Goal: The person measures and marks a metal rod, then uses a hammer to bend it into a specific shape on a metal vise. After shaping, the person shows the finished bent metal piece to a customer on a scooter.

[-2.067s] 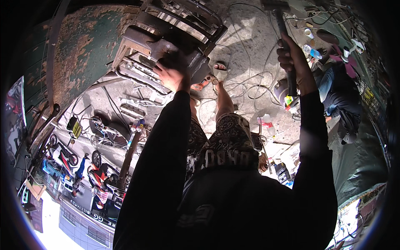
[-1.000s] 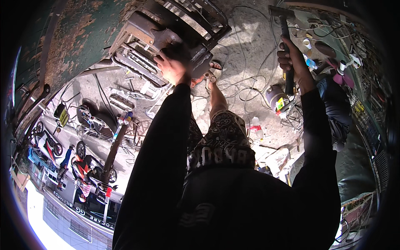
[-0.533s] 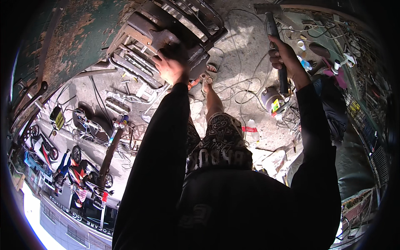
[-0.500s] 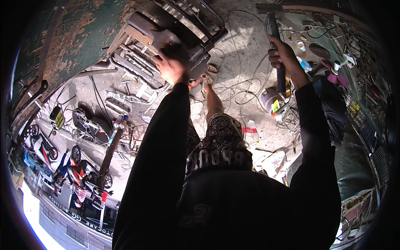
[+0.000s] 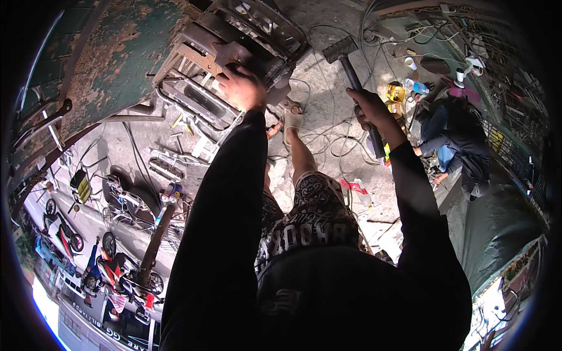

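My left hand is closed over the near edge of a rough, dark metal piece, its fingers curled down against it. That piece lies on a heavy brown metal block beside a frame of bent metal bars. What the fingertips grip underneath is hidden. To the right, my right hand is wrapped round the dark handle of a hammer. The hammer's head points up and left, held in the air apart from the metal piece.
A worn green panel fills the upper left. Cables loop over the concrete floor by my foot. Metal frames lie left of my legs. Another person crouches at the right, near a plastic bottle and yellow containers.
My right hand and the hammer have swung left, with the hammer's head now nearer the block. My left hand stays on the metal piece. The view has shifted, showing more of the other person.
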`<action>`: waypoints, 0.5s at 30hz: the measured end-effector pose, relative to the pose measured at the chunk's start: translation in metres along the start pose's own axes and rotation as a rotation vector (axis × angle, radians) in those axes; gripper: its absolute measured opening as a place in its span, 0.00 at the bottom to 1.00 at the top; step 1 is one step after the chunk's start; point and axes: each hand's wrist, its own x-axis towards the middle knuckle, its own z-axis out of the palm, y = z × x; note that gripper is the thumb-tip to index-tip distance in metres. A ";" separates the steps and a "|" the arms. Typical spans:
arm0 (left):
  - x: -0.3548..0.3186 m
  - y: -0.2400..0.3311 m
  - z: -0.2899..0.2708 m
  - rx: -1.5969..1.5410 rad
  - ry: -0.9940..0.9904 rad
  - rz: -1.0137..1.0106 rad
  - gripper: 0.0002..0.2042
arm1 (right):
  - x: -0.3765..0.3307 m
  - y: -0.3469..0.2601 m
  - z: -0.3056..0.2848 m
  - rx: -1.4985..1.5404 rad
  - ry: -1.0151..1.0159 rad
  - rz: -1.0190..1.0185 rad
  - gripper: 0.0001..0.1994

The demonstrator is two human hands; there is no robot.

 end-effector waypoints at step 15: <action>-0.170 -0.061 -0.002 -0.086 -0.509 0.094 0.29 | 0.253 0.222 0.051 -0.423 -0.303 -0.046 0.11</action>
